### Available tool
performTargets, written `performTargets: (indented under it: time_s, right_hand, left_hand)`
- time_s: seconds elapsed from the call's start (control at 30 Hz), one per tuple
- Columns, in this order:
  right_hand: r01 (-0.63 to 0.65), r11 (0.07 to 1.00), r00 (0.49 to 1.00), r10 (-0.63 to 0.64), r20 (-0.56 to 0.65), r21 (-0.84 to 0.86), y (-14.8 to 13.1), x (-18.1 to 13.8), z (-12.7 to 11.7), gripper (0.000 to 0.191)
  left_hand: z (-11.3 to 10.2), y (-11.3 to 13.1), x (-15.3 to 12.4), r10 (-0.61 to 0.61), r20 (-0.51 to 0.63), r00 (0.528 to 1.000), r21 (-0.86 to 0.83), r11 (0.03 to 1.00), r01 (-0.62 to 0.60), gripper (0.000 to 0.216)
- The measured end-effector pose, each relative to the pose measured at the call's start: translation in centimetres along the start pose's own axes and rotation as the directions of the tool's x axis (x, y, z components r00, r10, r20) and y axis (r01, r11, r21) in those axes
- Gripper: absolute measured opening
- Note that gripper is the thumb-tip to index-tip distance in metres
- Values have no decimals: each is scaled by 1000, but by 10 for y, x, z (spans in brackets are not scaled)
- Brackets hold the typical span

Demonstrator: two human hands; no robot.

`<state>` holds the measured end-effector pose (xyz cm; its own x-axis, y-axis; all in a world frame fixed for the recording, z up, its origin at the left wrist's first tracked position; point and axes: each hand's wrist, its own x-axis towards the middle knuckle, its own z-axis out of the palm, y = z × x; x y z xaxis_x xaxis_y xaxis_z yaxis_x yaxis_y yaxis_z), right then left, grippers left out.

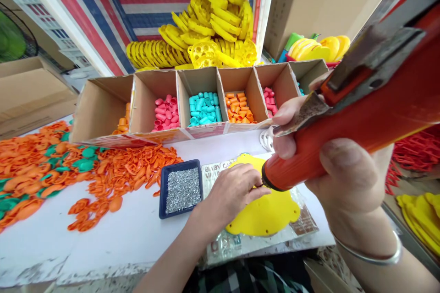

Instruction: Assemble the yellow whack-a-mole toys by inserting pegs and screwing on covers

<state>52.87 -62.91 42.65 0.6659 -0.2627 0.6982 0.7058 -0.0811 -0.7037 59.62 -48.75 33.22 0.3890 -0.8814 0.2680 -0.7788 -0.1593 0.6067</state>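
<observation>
My right hand point(347, 169) is shut around the grip of a red-orange electric screwdriver point(343, 123). The tool's tip sits down by the fingers of my left hand point(233, 192). Those fingers are curled over a flat yellow plastic disc point(266, 213) with rounded lobes, which lies on a clear printed plastic bag point(220, 245). Whatever is at the fingertips is hidden. To the left of that hand stands a dark blue tray point(182, 191) full of small silver screws point(183, 190).
A cardboard divider box point(113, 87) holds orange, pink and teal plastic pieces. Orange and green pieces point(120, 174) are scattered on the white table at left. Yellow perforated discs point(206, 32) are heaped behind the box, beside a large cardboard carton point(319, 4).
</observation>
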Motion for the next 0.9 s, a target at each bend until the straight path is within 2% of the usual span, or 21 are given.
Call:
performTargets:
  time_s: [0.13,0.27,0.43,0.6,0.7,0.77,0.9]
  right_hand:
    - [39,999,999,-39,-35,0,2,0,-2,5]
    - [26,999,997,-23,-80,40,1,1,-2,8]
    - [23,1000,997,-21,-77,19,-1,1,-3,6]
    - [57,998,995,-60,-79,-35,1,1,-5,5]
    - [39,998,993,-44,-112,-43,-1,1,-3,7]
    - [46,995,991,-57,-124,-91,-1,2,-3,12]
    - [86,981,979,-116,-168,-172,4,2,-10,16]
  left_hand:
    - [0,1,0,-15,-42,999,-48,999,12,18]
    - [-2,3,-3,-38,-91,995,-38,999,34,22]
    - [0,6,-3,-56,-66,996,-98,994,49,15]
    - [6,7,-2,-85,-91,992,-178,982,68,20]
    - [6,7,-3,-149,-90,985,-142,981,135,14]
    - [4,7,-3,-164,-102,981,-98,983,154,18]
    - [5,6,-3,-78,-56,995,10,997,79,20]
